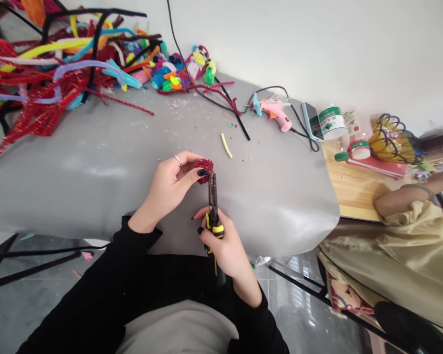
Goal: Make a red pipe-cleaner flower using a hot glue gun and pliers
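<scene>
Between the thumb and fingers of my left hand point(173, 184) is a small coil of red glittery pipe cleaner point(205, 166). My right hand point(225, 246) grips long-nose pliers point(213, 196) with yellow and black handles. The jaws point away from me, and their tips meet the right edge of the red coil; whether they pinch a strand is too small to tell. Both hands are over the near part of the grey table point(280, 196). Just beyond them lies a short pale yellow piece of pipe cleaner point(226, 145).
Many coloured pipe cleaners point(51, 78) heap at the left, beside small pipe-cleaner figures point(199, 61). A pink glue gun point(276, 112) with a black cord lies at the back right, near a phone point(312, 123) and a bottle point(341, 147). A co-worker's arm point(409, 199) rests at the wooden table.
</scene>
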Demonstrator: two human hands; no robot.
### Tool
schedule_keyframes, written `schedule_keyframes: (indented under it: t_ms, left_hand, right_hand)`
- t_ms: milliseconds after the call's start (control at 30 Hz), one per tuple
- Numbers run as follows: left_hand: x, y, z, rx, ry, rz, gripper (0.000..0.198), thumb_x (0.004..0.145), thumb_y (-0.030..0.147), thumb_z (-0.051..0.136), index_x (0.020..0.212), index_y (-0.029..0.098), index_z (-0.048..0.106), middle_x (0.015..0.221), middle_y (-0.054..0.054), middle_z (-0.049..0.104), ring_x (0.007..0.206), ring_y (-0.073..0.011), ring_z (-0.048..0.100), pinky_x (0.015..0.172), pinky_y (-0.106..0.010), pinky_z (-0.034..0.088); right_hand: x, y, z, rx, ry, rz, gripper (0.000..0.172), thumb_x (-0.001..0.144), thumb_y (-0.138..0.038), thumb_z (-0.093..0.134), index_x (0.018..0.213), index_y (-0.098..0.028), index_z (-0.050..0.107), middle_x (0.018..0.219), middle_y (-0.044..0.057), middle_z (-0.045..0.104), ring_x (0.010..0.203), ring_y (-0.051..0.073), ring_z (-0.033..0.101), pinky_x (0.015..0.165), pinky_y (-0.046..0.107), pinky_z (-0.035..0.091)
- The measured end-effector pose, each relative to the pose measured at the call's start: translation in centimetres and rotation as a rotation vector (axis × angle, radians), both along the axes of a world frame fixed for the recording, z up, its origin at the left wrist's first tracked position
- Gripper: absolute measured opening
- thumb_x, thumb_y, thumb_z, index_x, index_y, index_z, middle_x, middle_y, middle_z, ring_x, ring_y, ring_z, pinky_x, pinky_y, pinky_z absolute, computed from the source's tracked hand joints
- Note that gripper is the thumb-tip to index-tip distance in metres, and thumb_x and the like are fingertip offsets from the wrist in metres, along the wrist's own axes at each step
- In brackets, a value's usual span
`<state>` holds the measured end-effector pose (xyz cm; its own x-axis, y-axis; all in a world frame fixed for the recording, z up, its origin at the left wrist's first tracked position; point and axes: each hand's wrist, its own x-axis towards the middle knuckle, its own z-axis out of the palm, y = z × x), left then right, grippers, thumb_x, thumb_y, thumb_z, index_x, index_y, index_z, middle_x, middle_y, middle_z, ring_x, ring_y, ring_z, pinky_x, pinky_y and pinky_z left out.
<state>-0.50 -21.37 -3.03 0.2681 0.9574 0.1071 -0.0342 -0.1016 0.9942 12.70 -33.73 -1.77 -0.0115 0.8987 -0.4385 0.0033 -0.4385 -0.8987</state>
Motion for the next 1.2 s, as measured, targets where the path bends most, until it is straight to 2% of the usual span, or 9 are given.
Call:
schedule_keyframes:
  t_ms: [233,667,1200]
  left_hand:
    - [-0.08,-0.08,0.03,0.011,0.011,-0.002,0.025,0.089,0.04,0.074,0.097,0.017,0.072,0.09,-0.007,0.077,0.081,-0.019,0.073,0.074,-0.029,0.061]
    - [-0.01,-0.13,0.08,0.012,0.007,0.004,0.034,0.087,0.049,0.076,0.097,0.017,0.071,0.09,-0.008,0.077,0.081,-0.0196,0.073,0.074,-0.03,0.061]
    - [-0.1,-0.09,-0.2,0.027,-0.003,-0.008,0.02,0.09,0.035,0.074,0.097,0.017,0.073,0.089,-0.006,0.077,0.081,-0.018,0.072,0.073,-0.028,0.06]
  right_hand:
    - [0.03,0.02,-0.07,0.006,-0.008,0.002,0.024,0.072,-0.02,0.055,0.095,-0.021,0.06,0.074,-0.007,0.047,0.062,0.009,0.042,0.06,0.025,0.036]
    - [-0.11,0.07,-0.03,0.012,-0.011,-0.004,0.026,0.069,-0.022,0.053,0.094,-0.021,0.06,0.072,-0.007,0.047,0.06,0.009,0.042,0.059,0.025,0.036]
    - [-0.04,0.02,-0.05,0.006,-0.009,-0.002,0.025,0.07,-0.022,0.054,0.095,-0.022,0.06,0.073,-0.007,0.048,0.062,0.01,0.042,0.061,0.025,0.036]
